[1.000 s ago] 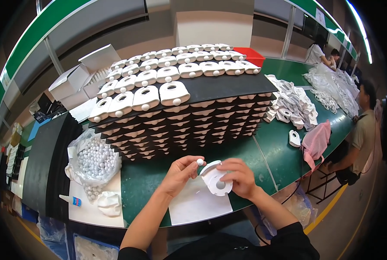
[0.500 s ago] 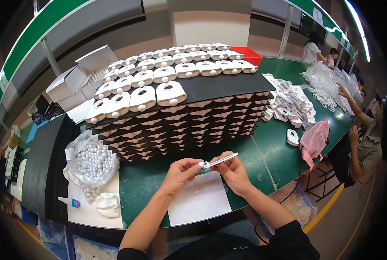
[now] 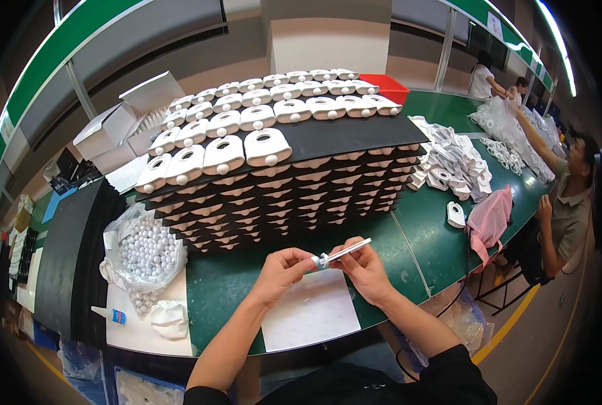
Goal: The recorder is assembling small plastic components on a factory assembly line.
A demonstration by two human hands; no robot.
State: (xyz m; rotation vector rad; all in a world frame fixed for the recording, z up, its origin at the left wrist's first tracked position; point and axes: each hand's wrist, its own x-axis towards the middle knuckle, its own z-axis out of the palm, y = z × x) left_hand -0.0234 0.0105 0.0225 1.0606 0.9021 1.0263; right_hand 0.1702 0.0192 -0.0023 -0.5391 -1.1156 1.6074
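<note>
The small round white plastic-looking ball (image 3: pixel 316 260) could have slipped had the fingertip pinch slackened. By the far edge of the white rectangular sheet (image 3: pixel 309 314), the left hand (image 3: pixel 281 271) pinched it; the right hand (image 3: pixel 365 271) pinched the flat white plastic-looking piece (image 3: pixel 352 248), its end beside the ball.

No lettering can be read clearly. Near the bench's (image 3: pixel 399 266) front edge, a small white-tipped bottle (image 3: pixel 102 312) bears a blue label (image 3: pixel 118 316), its print too small; a pale sheet (image 3: pixel 495 26) on the green overhead frame (image 3: pixel 515 47) is equally illegible.
</note>
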